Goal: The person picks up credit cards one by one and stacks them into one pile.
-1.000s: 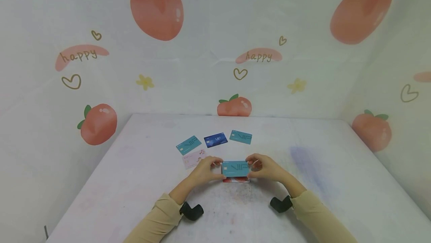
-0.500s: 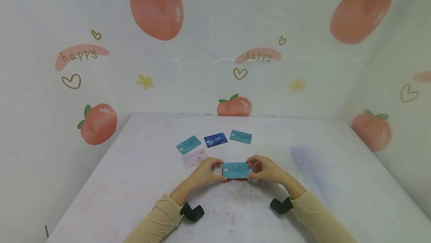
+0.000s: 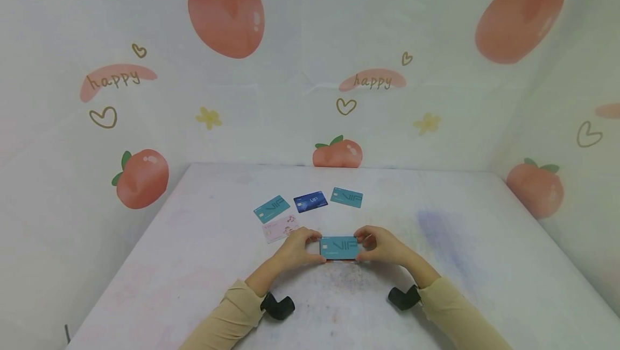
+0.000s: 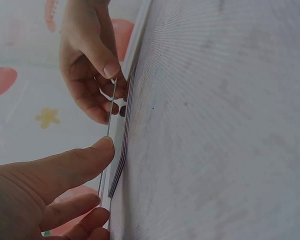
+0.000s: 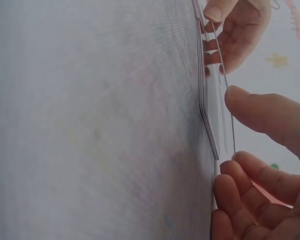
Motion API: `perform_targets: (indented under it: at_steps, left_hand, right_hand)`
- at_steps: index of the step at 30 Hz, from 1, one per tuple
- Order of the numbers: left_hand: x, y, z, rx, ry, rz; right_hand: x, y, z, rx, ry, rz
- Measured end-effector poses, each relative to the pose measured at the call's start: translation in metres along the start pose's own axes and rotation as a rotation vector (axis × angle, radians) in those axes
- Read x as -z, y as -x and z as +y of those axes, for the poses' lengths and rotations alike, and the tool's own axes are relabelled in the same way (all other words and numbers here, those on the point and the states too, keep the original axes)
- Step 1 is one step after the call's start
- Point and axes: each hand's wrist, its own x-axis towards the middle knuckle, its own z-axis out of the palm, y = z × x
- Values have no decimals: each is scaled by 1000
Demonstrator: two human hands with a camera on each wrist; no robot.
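Between both hands, a teal VIP card [image 3: 338, 247] is held level by its two short ends. My left hand [image 3: 295, 249] pinches the left end with thumb and fingers; my right hand [image 3: 382, 245] pinches the right end the same way. Directly below lies a small stack of cards [image 4: 121, 157] on the table, with a narrow gap between it and the held card [image 5: 229, 107]. From the head view, the stack is almost wholly covered, with only a thin reddish strip of its near edge showing.
Beyond the hands lie a teal VIP card [image 3: 272, 208], a dark blue VIP card [image 3: 310, 201] and another teal VIP card [image 3: 346, 197]. A pink card [image 3: 278, 229] lies near the left hand, partly hidden by it. The white table [image 3: 194, 264] meets a fruit-print cloth backdrop [image 3: 290, 97].
Both hands have brought the teal card slightly toward the person. It now covers most of the red-patterned card beneath, which showed more before. The cards lying farther back have not moved.
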Motion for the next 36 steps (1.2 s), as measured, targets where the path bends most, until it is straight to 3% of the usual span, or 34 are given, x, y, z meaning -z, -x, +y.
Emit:
perform_targets:
  at_steps: [18,36]
  left_hand:
    - [-1,1,3,28,-40,-3]
    - [-4,1,2,14,-71,1]
  right_hand:
    - [-3,-1,2,-13,50,9]
    - [-3,1,-2,4,95,11]
